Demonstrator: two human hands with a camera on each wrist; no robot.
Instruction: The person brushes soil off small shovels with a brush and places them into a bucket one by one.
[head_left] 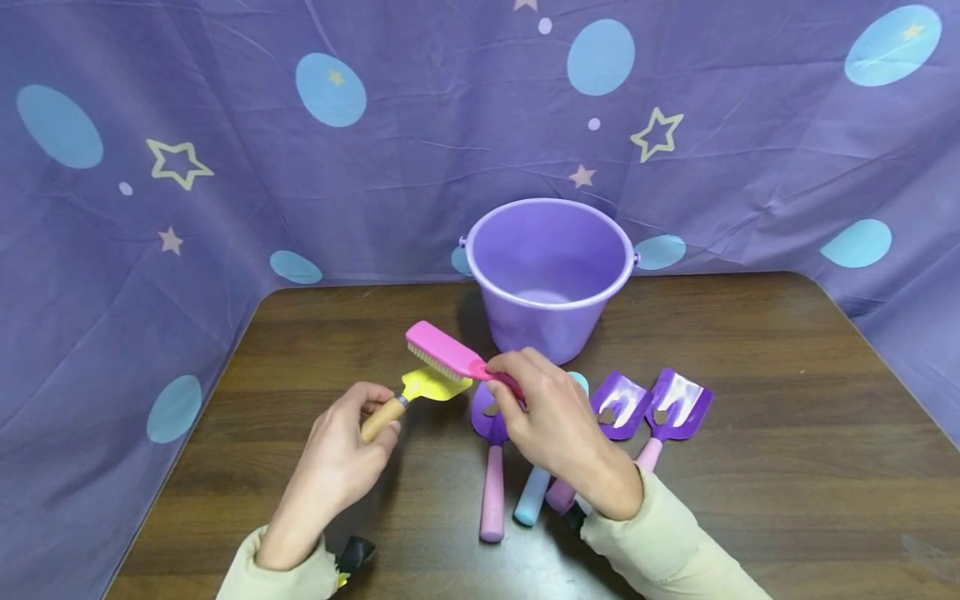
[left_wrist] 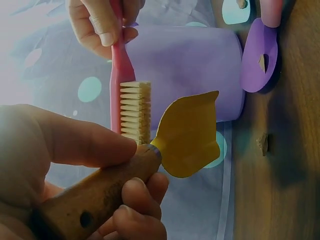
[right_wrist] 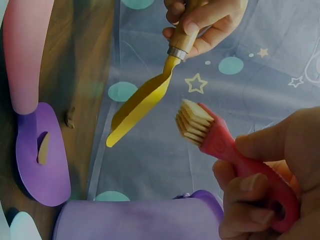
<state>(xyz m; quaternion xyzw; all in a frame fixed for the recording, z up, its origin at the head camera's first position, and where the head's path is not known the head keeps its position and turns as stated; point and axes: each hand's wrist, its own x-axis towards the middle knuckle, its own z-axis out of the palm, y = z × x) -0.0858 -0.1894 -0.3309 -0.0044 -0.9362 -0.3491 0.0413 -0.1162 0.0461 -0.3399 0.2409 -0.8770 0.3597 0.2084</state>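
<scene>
My left hand [head_left: 337,458] grips the wooden handle of a small toy shovel [head_left: 431,385] with a yellow blade, held above the table. In my right hand [head_left: 558,417] is a pink brush [head_left: 444,346], pinched by its handle, with pale bristles pointing down. From the head view the brush head hovers close over the yellow blade. In the right wrist view a gap shows between the bristles [right_wrist: 192,122] and the shovel. Partly behind my right hand lie several purple and blue toy shovels, such as a pink-handled one [head_left: 492,492].
A purple bucket [head_left: 551,325] stands at the table's back, against a patterned purple cloth [head_left: 420,167]. Two square-bladed purple shovels [head_left: 693,408] lie right of my right hand, small brown pieces on their blades. Another brown piece [left_wrist: 263,144] rests on the wooden table [head_left: 787,467].
</scene>
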